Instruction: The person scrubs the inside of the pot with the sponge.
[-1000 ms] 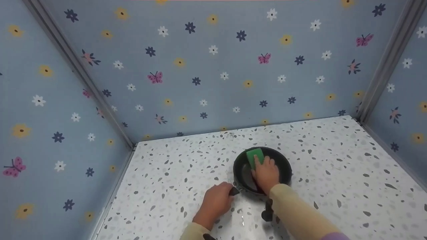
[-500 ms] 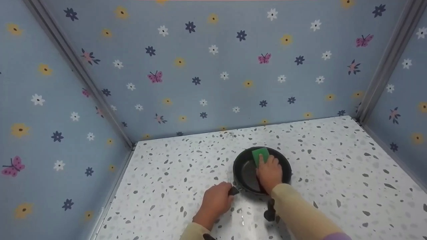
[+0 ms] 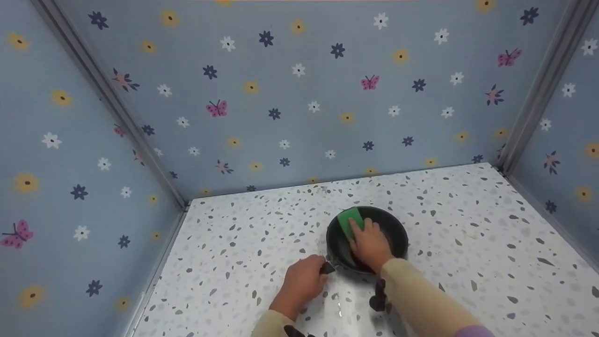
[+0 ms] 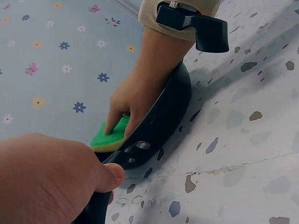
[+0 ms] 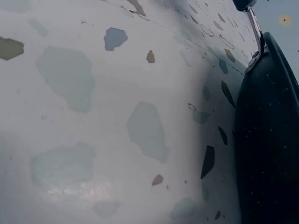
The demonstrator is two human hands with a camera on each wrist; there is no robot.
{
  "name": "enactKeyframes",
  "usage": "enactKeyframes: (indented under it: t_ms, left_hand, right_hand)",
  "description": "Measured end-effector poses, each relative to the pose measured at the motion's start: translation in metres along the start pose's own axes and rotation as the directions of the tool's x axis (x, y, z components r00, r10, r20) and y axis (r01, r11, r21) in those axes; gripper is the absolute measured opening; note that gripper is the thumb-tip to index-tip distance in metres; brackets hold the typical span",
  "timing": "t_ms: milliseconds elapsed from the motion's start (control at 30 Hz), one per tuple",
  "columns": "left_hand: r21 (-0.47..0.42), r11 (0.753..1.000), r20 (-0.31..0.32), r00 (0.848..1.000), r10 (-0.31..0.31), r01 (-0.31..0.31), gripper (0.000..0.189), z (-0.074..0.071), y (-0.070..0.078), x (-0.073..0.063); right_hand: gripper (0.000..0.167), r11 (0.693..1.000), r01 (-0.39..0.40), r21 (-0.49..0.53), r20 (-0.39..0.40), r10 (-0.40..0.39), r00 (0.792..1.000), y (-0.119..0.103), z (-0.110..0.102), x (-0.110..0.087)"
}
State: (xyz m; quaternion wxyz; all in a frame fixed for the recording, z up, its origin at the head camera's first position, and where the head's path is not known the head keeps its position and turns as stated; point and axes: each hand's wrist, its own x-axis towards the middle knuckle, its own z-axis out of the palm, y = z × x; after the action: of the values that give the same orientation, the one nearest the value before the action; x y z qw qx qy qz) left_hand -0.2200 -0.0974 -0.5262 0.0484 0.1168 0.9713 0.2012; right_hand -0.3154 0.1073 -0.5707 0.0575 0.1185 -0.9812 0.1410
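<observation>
A black frying pan (image 3: 398, 239) sits on the speckled white tabletop, right of the middle in the head view. My left hand (image 3: 303, 282) grips the pan's black handle (image 3: 328, 268); in the left wrist view the thumb lies along that handle (image 4: 96, 205). Inside the pan, my right hand (image 3: 373, 245) holds a green sponge (image 3: 347, 221) against the inner surface near the far left wall. A yellow layer shows along the edge of the sponge (image 4: 112, 135) in the left wrist view. Only the outer side of the pan (image 5: 266, 144) shows in the right wrist view, with the right hand out of sight.
Blue flowered panels (image 3: 299, 93) stand at the back and both sides of the tabletop (image 3: 243, 234), joined by grey corner posts (image 3: 117, 107). Dark wrist camera mounts (image 3: 377, 299) hang at both sleeves. Wet-looking spots shine on the surface in front of the pan.
My right hand slid the sponge right inside the pan, then back left to the far left wall. The left hand and the pan stayed nearly still.
</observation>
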Motion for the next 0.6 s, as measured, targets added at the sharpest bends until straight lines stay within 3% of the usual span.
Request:
enactKeyframes:
  t_ms: [133, 300, 600]
  left_hand:
    - [-0.007, 1.000, 0.023, 1.000, -0.012, 0.012, 0.008, -0.0002, -0.0001, 0.0014]
    - [-0.012, 1.000, 0.028, 0.999, -0.027, 0.027, 0.008, 0.0006, 0.0015, 0.0007]
    - [-0.011, 0.998, 0.004, 0.998, -0.061, 0.061, 0.010, 0.0021, 0.0036, -0.0017]
  right_hand:
    - [0.064, 0.999, 0.018, -0.037, 0.001, -0.018, 1.000, -0.0016, -0.0005, 0.0005]
    - [0.063, 0.991, 0.025, -0.135, -0.052, -0.032, 0.998, -0.0013, 0.0017, 0.0015]
    - [0.069, 0.969, -0.090, -0.228, -0.058, 0.079, 0.995, 0.0018, 0.0002, 0.0047]
